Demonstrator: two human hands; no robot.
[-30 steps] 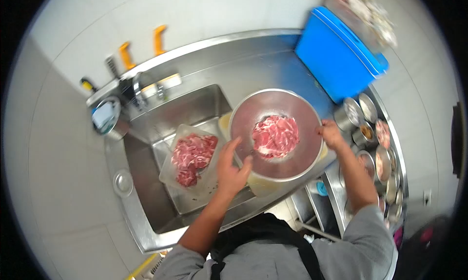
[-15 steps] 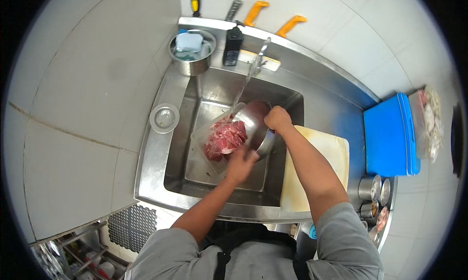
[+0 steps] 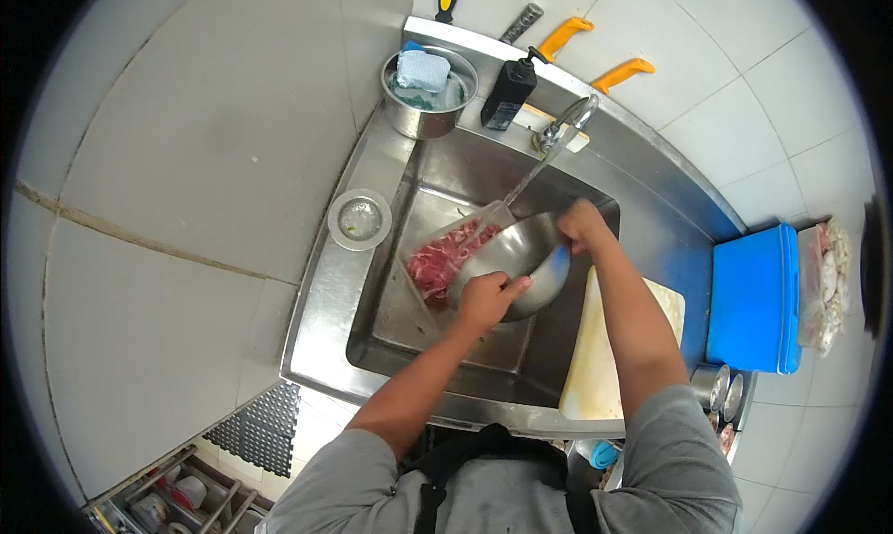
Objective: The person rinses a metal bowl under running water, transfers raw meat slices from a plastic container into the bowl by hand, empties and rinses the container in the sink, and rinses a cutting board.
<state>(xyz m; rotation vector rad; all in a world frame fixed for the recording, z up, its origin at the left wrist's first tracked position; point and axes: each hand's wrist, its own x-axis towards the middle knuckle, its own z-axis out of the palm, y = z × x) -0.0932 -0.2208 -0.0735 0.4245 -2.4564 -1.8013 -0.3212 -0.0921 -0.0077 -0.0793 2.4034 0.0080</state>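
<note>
Bowl step: the wide, round, silver metal bowl (image 3: 517, 247) is being held tilted over the steel sink (image 3: 395, 327); a tipping step seems to be under way.
Right hand (image 3: 581, 225): fingers are being curled tightly around the bowl's far-right rim.
Left hand (image 3: 486, 301): it is being pressed against the bowl's near-left side; whether its fingers are closing cannot be told.
Grip need: any further tilting appears to be demanding steady support from both sides.
Raw red meat (image 3: 435, 266): it is being held in the translucent plastic container (image 3: 493, 214), left of the bowl.
Water stream (image 3: 541, 168): it is being poured towards the container's far end.
Silver metal pot (image 3: 423, 125): on the far-left desk (image 3: 316, 322), a pale-blue sponge (image 3: 423, 72) is being contained.
</note>
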